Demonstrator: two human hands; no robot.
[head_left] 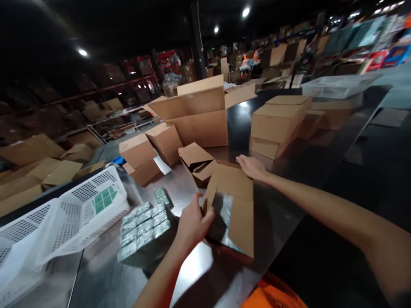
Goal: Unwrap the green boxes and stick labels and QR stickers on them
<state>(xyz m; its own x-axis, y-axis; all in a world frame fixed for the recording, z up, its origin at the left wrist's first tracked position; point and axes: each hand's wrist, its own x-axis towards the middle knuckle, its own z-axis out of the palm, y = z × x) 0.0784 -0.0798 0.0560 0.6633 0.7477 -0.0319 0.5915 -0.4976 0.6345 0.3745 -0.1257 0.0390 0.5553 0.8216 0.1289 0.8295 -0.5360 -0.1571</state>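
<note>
An open cardboard box (242,222) lies on the metal table in front of me, with shiny, film-wrapped packs (227,209) partly visible inside. My left hand (192,222) grips the left flap of this box between thumb and fingers. At the box's far right corner is my right hand (253,168), its fingers stretched out along the edge; whether they press on the cardboard is hard to see. Left of my left hand stands a block of wrapped green packs (146,229), stacked in rows. One smaller wrapped pack (163,196) lies just behind that block.
White perforated baskets (86,205) stand at the left, one with green packs inside. Several closed cartons (136,156) and a large open carton (202,124) are behind the box. More cartons (279,119) stand at the right, near a white crate (340,85).
</note>
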